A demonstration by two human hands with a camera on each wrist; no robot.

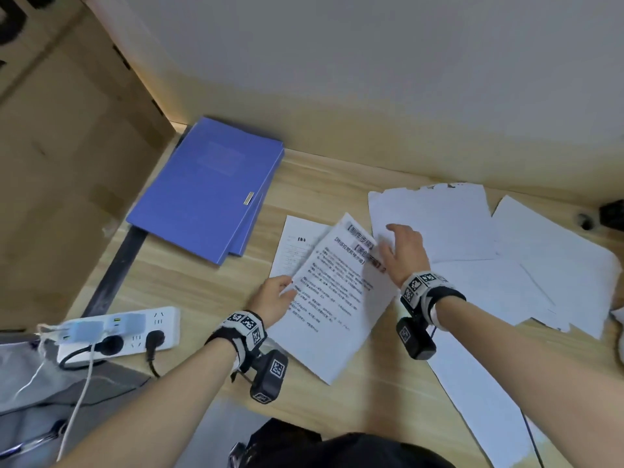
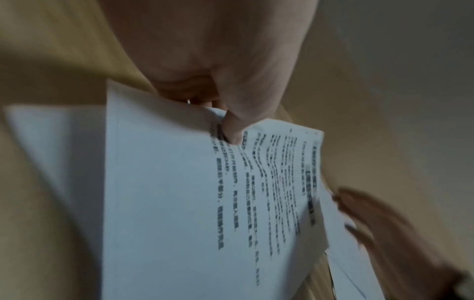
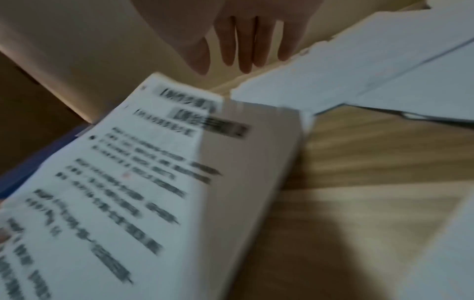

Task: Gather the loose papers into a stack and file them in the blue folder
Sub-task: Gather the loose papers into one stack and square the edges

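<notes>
My left hand point(image 1: 275, 298) pinches the left edge of a printed sheet point(image 1: 332, 298), thumb on top; the left wrist view shows the thumb point(image 2: 234, 125) pressed onto the text of that printed sheet point(image 2: 192, 203). Another sheet point(image 1: 297, 244) lies under it on the desk. My right hand point(image 1: 401, 251) hovers with straight, spread fingers point(image 3: 243, 40) above the top right corner of the printed sheet point(image 3: 128, 182), holding nothing. Loose white papers point(image 1: 506, 258) spread out to the right. The blue folder point(image 1: 209, 190) lies shut at the back left.
A white power strip point(image 1: 125, 332) with plugs and cables sits at the left front edge of the wooden desk point(image 1: 209, 298). A wooden panel rises on the left, a pale wall behind. A small dark object point(image 1: 611, 214) sits at the far right.
</notes>
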